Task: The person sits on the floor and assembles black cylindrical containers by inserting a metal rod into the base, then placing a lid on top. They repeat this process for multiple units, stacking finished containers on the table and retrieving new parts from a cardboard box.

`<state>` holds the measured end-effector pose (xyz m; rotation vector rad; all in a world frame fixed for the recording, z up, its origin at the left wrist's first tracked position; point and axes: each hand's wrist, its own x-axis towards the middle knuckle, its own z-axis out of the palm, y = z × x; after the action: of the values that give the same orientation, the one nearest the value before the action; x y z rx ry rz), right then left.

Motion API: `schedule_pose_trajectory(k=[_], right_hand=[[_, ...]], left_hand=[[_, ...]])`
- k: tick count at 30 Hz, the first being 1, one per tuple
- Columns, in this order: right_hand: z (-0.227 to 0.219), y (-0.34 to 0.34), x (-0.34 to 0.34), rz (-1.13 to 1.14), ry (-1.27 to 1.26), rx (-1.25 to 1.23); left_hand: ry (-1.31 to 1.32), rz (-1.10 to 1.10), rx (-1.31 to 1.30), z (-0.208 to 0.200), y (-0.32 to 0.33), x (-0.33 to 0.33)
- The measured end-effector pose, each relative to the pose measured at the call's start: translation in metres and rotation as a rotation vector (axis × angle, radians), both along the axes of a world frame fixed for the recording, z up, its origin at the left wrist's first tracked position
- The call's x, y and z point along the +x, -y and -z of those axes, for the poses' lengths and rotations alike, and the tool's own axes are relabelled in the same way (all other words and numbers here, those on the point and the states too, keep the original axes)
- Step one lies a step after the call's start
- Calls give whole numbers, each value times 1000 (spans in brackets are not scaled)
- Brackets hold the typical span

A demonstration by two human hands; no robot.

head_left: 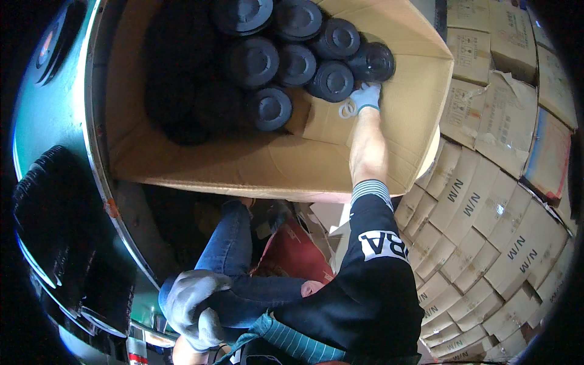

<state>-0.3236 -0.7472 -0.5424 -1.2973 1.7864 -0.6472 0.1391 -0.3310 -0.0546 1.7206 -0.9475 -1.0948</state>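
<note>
"Where do we find the glossy round piece [376,62]?"
"Inside the big cardboard box [243,163], near its right wall, at the end of the cluster of black round pieces [334,81]."

"How does it look to us?"
"Dark, nearly black, with a rounded outline and small pale glints. We see a smoother, shinier face than on its neighbours, which look duller and carry a greyish disc inside a thick black rim."

"And our right hand [366,97]?"
"In a pale glove with a teal cuff, reaching down to the near edge of that glossy piece. Its fingertips are hidden, so we cannot tell whether they pinch it or merely touch it. Just beside the hand, on its left, we see white rings [347,110] overlapping."

"What about our left hand [193,304]?"
"It lies outside the box, over the knee of the blue jeans [226,243], in a greyish glove. We cannot make out whether its fingers are spread or pressed together."
</note>
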Motion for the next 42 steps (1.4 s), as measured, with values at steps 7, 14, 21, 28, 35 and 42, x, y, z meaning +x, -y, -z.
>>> schedule_pose_trajectory(k=[7,14,21,28,35,42], right_hand=[[-15,16,39,515,876,118],[51,42,4,321,336,-28],[26,39,34,-506,-1264,-352],[-31,42,21,-409,-1194,-567],[-93,35,31,-636,-1544,-618],[-126,17,-2,-610,-1681,-739]], left_hand=[[-83,-40,151,-2,5,-7],[-151,-83,135,-2,5,-10],[-134,-121,52,1,5,-17],[-123,-80,144,1,7,-3],[96,32,163,-10,16,3],[170,67,55,-21,7,-4]])
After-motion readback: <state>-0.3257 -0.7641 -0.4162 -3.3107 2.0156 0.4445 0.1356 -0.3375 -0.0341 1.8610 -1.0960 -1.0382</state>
